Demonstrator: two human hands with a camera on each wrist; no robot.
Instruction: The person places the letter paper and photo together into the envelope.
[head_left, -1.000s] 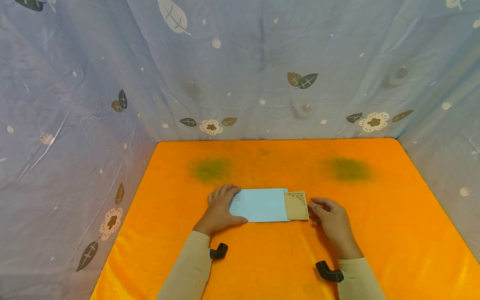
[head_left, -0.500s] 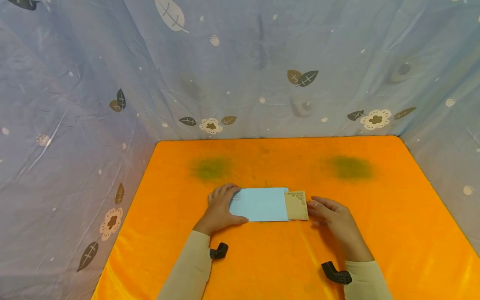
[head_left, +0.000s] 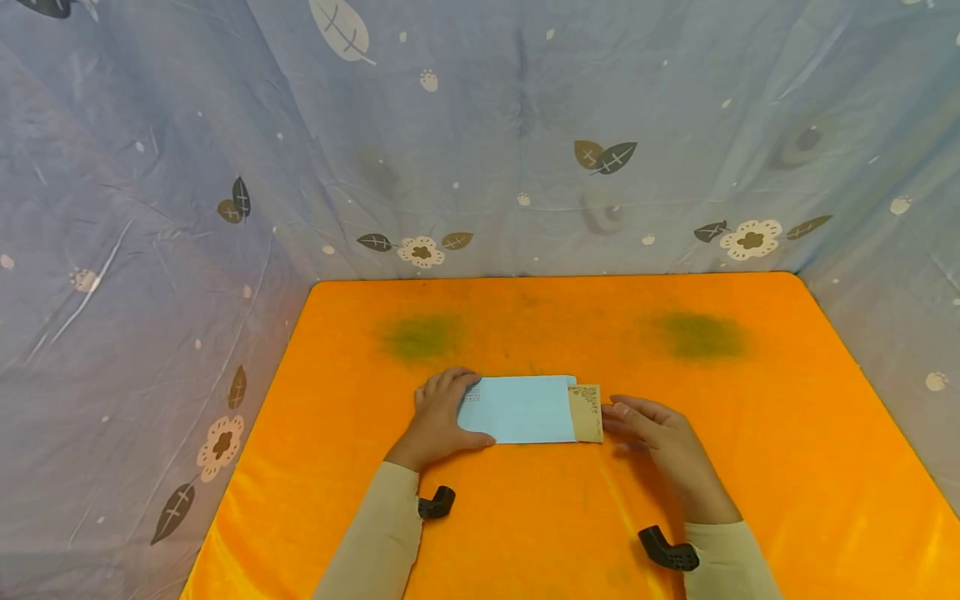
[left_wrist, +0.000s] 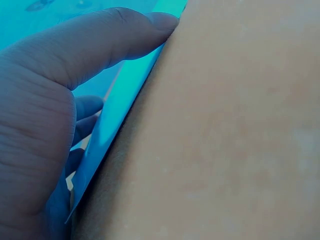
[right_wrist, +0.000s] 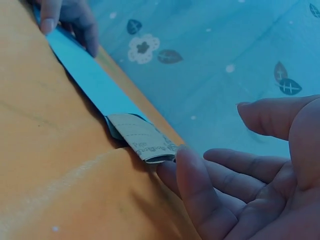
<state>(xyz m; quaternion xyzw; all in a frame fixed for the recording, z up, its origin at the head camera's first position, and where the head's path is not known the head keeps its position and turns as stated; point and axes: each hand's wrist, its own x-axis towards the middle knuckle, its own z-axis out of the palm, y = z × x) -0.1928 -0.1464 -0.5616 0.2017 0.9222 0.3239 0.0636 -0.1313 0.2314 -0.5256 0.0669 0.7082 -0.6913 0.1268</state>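
Observation:
A pale blue envelope (head_left: 521, 410) lies on the orange cloth with its mouth to the right. My left hand (head_left: 438, 417) holds its left end, thumb at the near edge and fingers at the far edge. Out of the mouth sticks a tan folded card (head_left: 587, 414) with a dark floral corner, its other part hidden inside the envelope. In the right wrist view, the card (right_wrist: 142, 137) shows dashed lines and a slightly gaping outer end. My right hand (head_left: 663, 433) has its fingertips at that end, fingers loosely extended and thumb held apart.
Orange cloth (head_left: 540, 325) covers the table, with two greenish patches toward the back. A grey-blue curtain (head_left: 480, 150) printed with leaves and flowers surrounds the back and sides. Black wrist devices (head_left: 437, 504) sit at both cuffs.
My right hand's fingers have loosened from a pinch at the card's end and moved left. The card has slid further into the envelope. My left hand and the envelope have stayed in place.

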